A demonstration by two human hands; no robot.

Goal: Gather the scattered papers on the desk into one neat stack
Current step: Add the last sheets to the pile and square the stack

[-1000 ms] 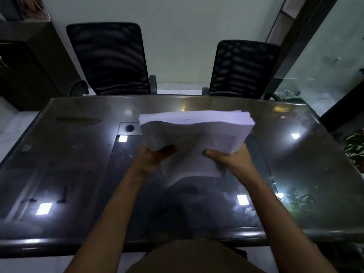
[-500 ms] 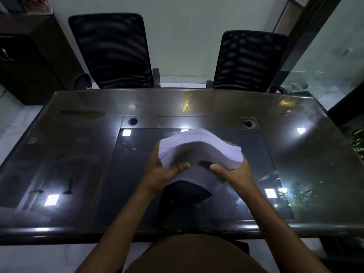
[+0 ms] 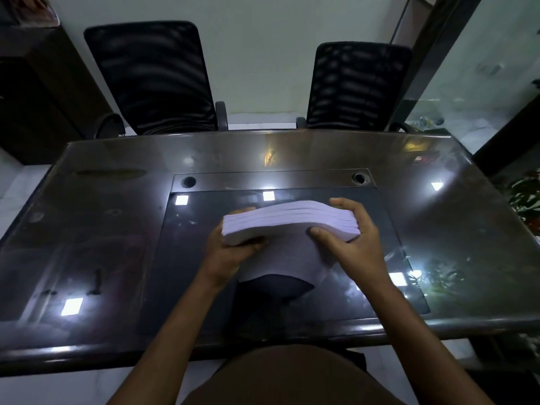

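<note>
At the left of the frame the desk shows only glare spots on its glass. The left hand grips the left end of the stack: its thumb lies on the near face and its fingers are tucked behind, mostly hidden.

The stack sits at the centre of the frame, over the dark inset panel of the desk. A second ago it was held higher, toward the far half of the desk, with its sheets loosely fanned and the printed face turned up to the camera. Half a second ago it had dropped lower. Now it is lower again, its upper edge shows as tight, nearly flush layers, and its near face bows down toward the person. Whether its lower edge touches the glass cannot be told, since a dark shadow or reflection lies just under it.

The right hand clamps the right end, with its thumb on the near face and its fingers curled over the far side. Both hands have kept their hold through the descent.

All the paper in view is in this one stack, so gathering looks finished. The step in hand is probably squaring the edges against the desk and laying the stack flat. The bowed sheets could still slip out of line on release.
</note>
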